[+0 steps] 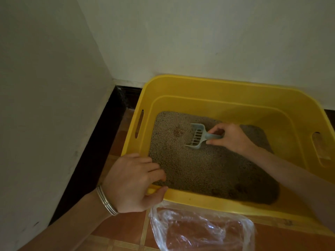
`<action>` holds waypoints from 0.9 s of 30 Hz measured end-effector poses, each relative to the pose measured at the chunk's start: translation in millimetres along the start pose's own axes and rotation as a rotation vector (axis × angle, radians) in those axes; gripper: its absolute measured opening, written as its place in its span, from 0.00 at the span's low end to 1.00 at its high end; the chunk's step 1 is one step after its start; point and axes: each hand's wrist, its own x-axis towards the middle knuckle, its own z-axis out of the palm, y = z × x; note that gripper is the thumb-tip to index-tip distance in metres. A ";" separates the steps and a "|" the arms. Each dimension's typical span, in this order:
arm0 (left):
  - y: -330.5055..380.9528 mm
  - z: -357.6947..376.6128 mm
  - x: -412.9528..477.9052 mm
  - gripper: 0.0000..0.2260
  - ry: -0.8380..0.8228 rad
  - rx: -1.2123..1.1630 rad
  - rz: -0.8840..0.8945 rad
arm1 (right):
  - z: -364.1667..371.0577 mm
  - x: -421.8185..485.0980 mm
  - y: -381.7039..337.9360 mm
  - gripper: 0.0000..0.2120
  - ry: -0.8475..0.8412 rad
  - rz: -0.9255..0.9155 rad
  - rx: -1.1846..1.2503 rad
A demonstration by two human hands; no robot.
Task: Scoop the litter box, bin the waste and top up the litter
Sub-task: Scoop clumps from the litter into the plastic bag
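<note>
The right hand (231, 137) grasps the scoop (198, 135); its blade points left at a dark clump (178, 132) just beside; the left hand (135, 180) grips the box (217, 87) rim.

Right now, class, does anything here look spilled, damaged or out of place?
Nothing spilled or damaged. Only a brownish clump in the litter, just beside the scoop, stands out: darker than the grey grains around it.
</note>
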 end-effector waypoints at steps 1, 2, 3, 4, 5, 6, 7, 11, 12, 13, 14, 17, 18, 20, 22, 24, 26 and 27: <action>0.1 -0.2 0.0 0.10 -0.004 0.002 0.000 | 4.4 1.4 -0.4 0.13 0.013 0.000 -0.003; 0.0 -0.2 -0.1 0.10 -0.006 0.004 0.001 | 7.8 3.1 -0.8 0.14 0.027 0.000 -0.013; -0.1 -0.2 -0.3 0.10 -0.008 0.003 0.003 | 10.2 5.0 -1.7 0.14 0.041 -0.004 -0.023; -0.1 -0.5 -0.5 0.10 -0.009 0.000 0.004 | 12.1 7.3 -3.1 0.13 0.053 -0.012 -0.028; -0.1 -0.7 -1.0 0.10 -0.010 -0.003 0.005 | 13.9 9.5 -5.0 0.12 0.061 -0.021 -0.025; -0.1 -0.6 -1.2 0.09 -0.010 -0.004 0.006 | 16.0 11.6 -7.7 0.12 0.068 -0.030 -0.014; 0.0 -0.5 -1.3 0.09 -0.010 -0.004 0.006 | 18.9 13.5 -10.1 0.11 0.077 -0.038 0.000; -0.1 -0.5 -0.9 0.09 -0.008 -0.012 -0.003 | 30.4 16.7 -15.2 0.12 0.100 -0.041 0.071; -0.2 -0.4 -0.8 0.09 -0.004 -0.014 -0.004 | 31.5 17.1 -14.5 0.12 0.101 -0.035 0.083; -0.1 -0.5 -0.6 0.09 -0.001 -0.017 -0.007 | 31.8 17.2 -14.1 0.12 0.103 -0.026 0.083; -0.3 -0.4 -0.6 0.09 0.000 -0.019 -0.010 | 32.2 17.3 -14.0 0.12 0.107 -0.012 0.071; -0.8 0.5 -0.9 0.09 0.006 -0.020 -0.015 | 33.5 17.5 -16.6 0.12 0.130 0.044 0.010; -1.0 0.8 -0.8 0.09 0.009 -0.018 -0.017 | 33.9 17.1 -18.1 0.12 0.143 0.052 0.001; -1.4 0.8 -0.5 0.09 0.019 -0.014 -0.019 | 33.7 16.0 -19.5 0.12 0.159 0.047 0.019; -1.3 0.3 -0.4 0.09 0.027 -0.014 -0.022 | 32.5 13.7 -19.3 0.11 0.161 0.027 0.071; -1.2 -0.2 -0.3 0.09 0.033 -0.019 -0.027 | 30.7 10.8 -19.0 0.11 0.162 0.014 0.114; -1.2 -0.3 0.0 0.09 0.036 -0.028 -0.029 | 27.0 8.2 -18.5 0.10 0.153 0.007 0.155; -1.3 -0.3 0.2 0.08 0.037 -0.029 -0.029 | 24.6 7.0 -18.6 0.09 0.143 0.003 0.191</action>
